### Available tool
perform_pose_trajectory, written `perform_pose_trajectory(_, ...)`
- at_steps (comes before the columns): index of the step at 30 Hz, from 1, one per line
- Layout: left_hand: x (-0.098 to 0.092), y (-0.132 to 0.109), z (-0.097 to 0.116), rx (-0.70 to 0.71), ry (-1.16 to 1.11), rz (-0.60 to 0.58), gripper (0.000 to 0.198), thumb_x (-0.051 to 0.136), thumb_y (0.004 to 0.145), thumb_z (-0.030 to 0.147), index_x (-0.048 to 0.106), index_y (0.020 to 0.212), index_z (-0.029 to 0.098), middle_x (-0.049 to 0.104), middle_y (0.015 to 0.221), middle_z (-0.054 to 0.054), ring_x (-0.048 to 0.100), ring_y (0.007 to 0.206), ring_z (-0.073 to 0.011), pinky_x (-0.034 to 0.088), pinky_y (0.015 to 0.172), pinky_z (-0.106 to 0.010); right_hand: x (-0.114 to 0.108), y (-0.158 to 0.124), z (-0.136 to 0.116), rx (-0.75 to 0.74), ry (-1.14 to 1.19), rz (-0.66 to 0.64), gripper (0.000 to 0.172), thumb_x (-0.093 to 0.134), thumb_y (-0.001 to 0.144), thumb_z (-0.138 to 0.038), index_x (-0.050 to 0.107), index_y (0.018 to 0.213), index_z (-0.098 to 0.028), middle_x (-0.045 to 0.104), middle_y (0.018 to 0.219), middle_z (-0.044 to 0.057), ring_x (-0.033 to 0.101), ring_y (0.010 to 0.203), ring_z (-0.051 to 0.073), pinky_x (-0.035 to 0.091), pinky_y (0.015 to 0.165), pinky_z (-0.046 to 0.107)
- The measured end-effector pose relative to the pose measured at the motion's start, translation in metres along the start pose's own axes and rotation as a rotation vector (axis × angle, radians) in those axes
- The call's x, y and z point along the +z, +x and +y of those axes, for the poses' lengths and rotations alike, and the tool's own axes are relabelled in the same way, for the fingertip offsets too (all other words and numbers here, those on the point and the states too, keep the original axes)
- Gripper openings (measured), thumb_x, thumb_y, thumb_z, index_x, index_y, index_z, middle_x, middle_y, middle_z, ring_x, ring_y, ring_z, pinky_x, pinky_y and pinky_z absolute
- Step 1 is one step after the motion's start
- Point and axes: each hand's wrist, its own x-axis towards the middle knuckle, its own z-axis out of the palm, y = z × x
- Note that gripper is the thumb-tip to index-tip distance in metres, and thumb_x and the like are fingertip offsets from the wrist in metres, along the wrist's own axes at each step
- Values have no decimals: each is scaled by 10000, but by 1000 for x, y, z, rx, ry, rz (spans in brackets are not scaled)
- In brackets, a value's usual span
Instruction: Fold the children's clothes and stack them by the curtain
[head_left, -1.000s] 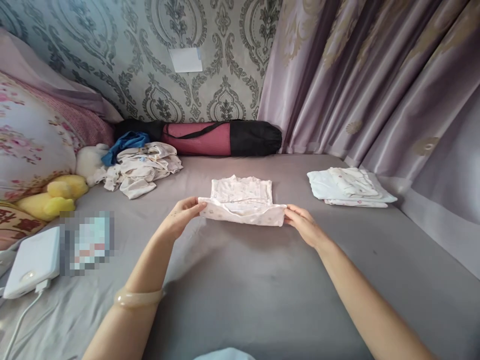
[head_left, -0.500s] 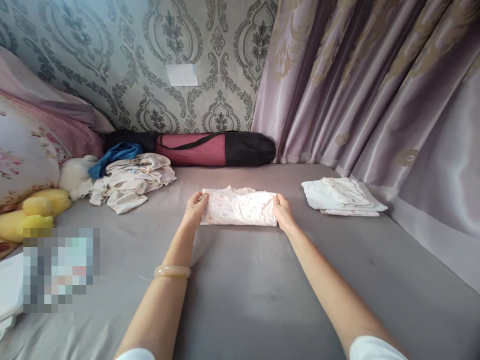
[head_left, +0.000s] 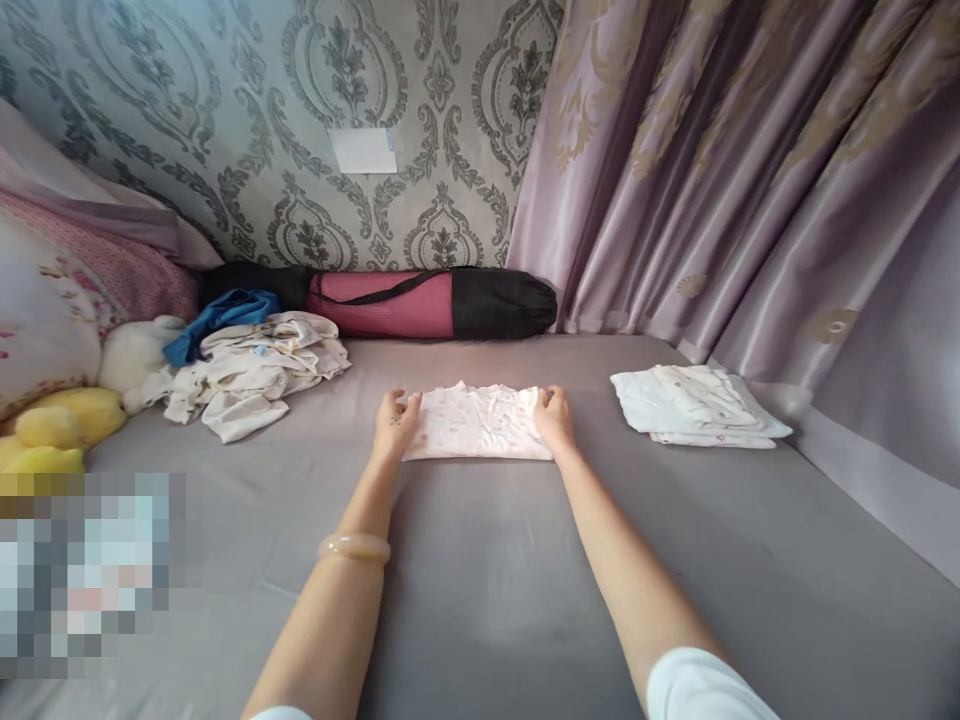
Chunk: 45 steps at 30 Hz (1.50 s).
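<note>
A pale pink printed garment [head_left: 480,425], folded into a flat rectangle, lies in front of me on the grey bed sheet [head_left: 480,560]. Its upper edge is uneven and puckered. At its left end my left hand [head_left: 396,425] is closed, thumb against the cloth and fingers bent beyond the edge. My right hand [head_left: 555,418] grips the upper right corner between thumb and curled fingers. Part of each end is hidden by the hands. A beige bangle [head_left: 355,547] circles my left forearm.
Folded white clothes [head_left: 701,405] are stacked at the right. Loose crumpled clothes [head_left: 259,365] with a blue cloth [head_left: 225,320] lie at the left, near yellow plush toys [head_left: 56,425]. A red and black rolled bag [head_left: 390,303] runs along the wall. Curtains [head_left: 637,170] hang at the right.
Both hands have shifted their hold: the right has slid inward along the garment's upper edge, and the left fingers have lifted and bent. The garment stays in nearly the same place.
</note>
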Motion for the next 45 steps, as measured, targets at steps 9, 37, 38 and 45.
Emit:
perform_pose_trajectory(9,-11,-16,9,54,-149,-269,490,510,677,296,680,1098,113,451,616,32,445,505,-101,412,503,-223,-13,7,11,-195,89,-282,336,434,670,-200,688,889,-176,633,694,3,540,608,159,417,634,262)
perform_pose_trajectory(37,-45,-7,17,-147,154,-403,408,708,648,550,584,551,173,597,463,-59,513,426,-152,382,452,-252,5,-50,-40,-668,-249,-132,540,253,976,-303,358,1472,-118,395,1500,155,283,1422,271,229,1150,465)
perform_pose_trajectory(38,-48,-9,19,-150,153,-459,414,747,598,541,566,515,178,593,454,-53,499,416,-142,371,442,-247,12,-62,-46,-710,-263,-200,561,245,983,-334,302,1501,-125,332,1544,138,216,1453,264,178,1171,470)
perform_pose_trajectory(45,-48,-11,16,-178,111,-538,230,774,515,261,580,612,184,588,498,8,515,475,-128,377,464,-224,34,-106,-53,-833,-438,-668,617,218,993,-473,274,1524,-164,187,1601,81,104,1484,262,44,1188,498)
